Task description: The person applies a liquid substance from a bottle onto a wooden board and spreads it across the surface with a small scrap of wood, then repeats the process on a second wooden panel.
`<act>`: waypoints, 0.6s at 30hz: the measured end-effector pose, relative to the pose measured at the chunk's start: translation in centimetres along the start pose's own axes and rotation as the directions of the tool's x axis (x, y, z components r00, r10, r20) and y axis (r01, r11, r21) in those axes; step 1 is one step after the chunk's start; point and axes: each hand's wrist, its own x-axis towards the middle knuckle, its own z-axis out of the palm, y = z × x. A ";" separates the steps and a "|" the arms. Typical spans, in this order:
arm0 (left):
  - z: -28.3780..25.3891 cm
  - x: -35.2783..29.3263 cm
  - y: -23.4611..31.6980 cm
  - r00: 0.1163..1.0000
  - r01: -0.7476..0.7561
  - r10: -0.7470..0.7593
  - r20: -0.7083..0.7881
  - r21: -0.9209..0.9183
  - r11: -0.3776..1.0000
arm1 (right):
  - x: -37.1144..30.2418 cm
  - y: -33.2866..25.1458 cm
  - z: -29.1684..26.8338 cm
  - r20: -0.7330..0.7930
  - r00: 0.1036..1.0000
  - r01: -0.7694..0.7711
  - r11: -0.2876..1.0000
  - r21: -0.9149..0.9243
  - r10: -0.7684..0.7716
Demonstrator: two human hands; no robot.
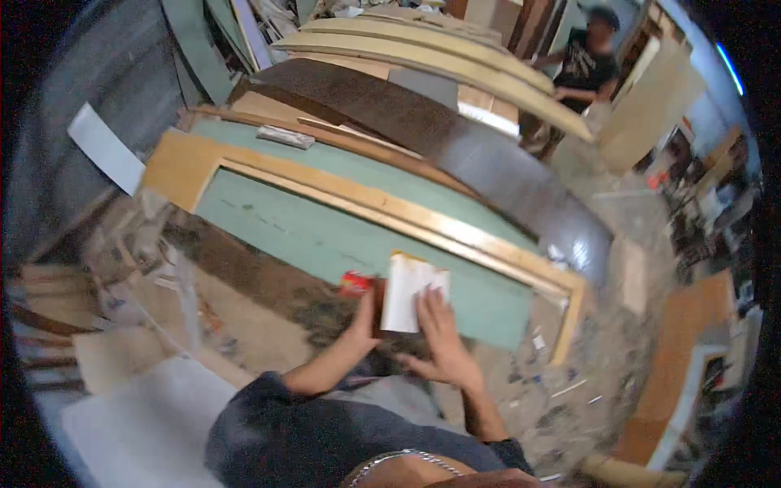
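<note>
Nearest of all, a silver chain (407, 453) lies over the person's dark shirt (325, 435), with a pale sheet (159, 423) off to the left. Just beyond, both hands meet around a white rectangular piece (403, 291), which is held upright in front of the body and, in this view, overlaps the near part of a pale green panel (277, 229). The right hand (443, 335) lies against its face with fingers extended and thumb spread away. The left hand (362, 329) is at its left side, next to a small red object (355, 284); blur hides whether those fingers close on either one. A light wooden frame (181, 167) rests on the green panel, and a small greyish block (285, 137) lies past it. Farther back are a dark brown panel (350, 91), then long cream boards (439, 55), and a co-worker (587, 67) at the upper right.
</note>
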 end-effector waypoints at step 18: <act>-22.0 13.1 19.9 0.984 -0.120 0.177 -0.012 -0.780 0.615 | 37.8 -9.3 13.0 0.084 0.982 0.188 0.898 -0.398 -0.169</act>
